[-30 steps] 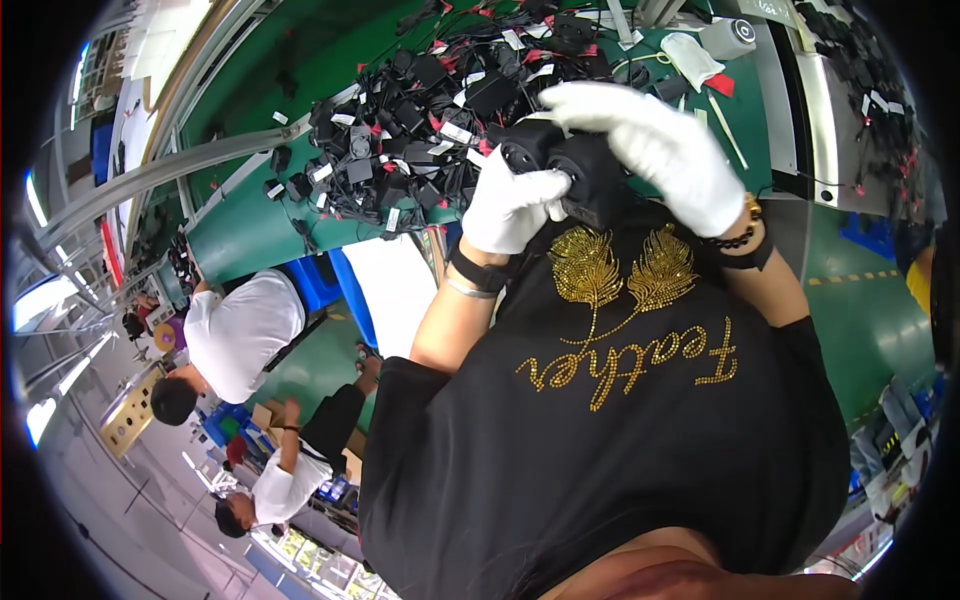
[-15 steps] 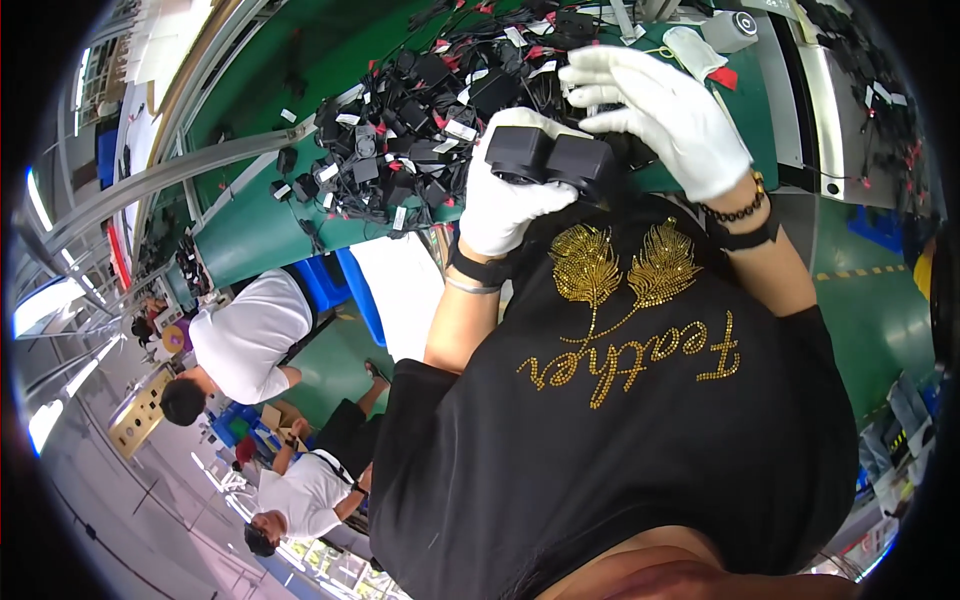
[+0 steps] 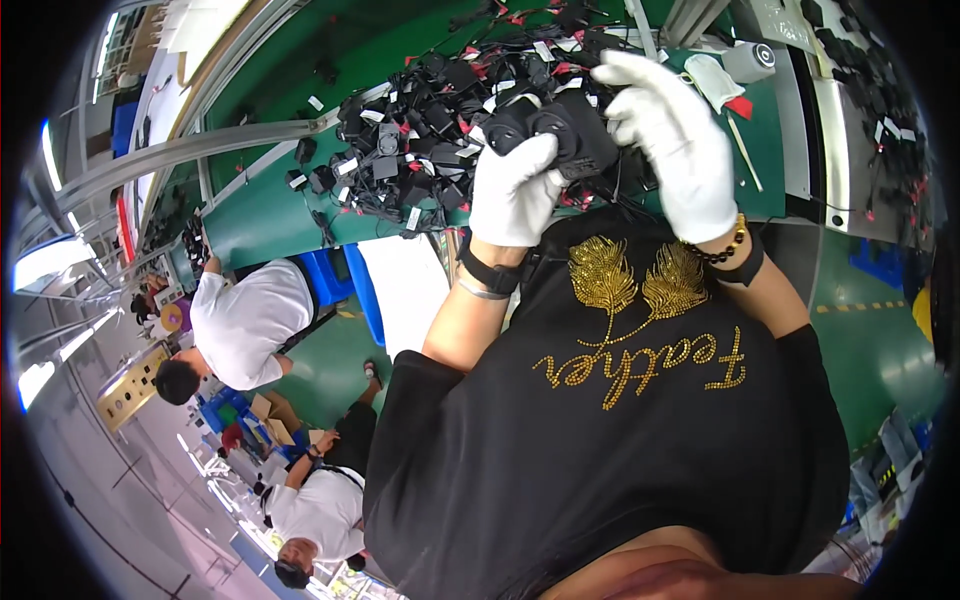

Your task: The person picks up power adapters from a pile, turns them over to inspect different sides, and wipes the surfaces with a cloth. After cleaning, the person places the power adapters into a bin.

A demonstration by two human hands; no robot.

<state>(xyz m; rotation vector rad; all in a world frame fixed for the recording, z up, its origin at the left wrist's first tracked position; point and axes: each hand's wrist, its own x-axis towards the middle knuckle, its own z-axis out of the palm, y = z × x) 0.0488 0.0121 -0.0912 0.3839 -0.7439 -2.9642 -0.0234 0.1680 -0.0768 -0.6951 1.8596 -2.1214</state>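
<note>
In my gloved left hand (image 3: 515,195) is a black two-part device (image 3: 580,135) with round, lens-like faces. The thumb lies across its front, and the fingers close around it from the left and below. Just to the right of it, my gloved right hand (image 3: 680,150) is raised with fingers curved and apart, holding nothing that I can see. Behind the device spreads a heap of small black cabled parts (image 3: 390,140) with white and red tags, on the green worktop (image 3: 270,225).
A white cup-like container (image 3: 748,62), a white cloth item (image 3: 712,82) and a thin white stick (image 3: 745,155) are on the right side. A metal rail (image 3: 230,140) crosses at left. Two people in white shirts (image 3: 250,320) are lower left.
My left hand has turned the device, so its round faces now show. My right hand has rotated more upright beside it, and the view has shifted slightly.
</note>
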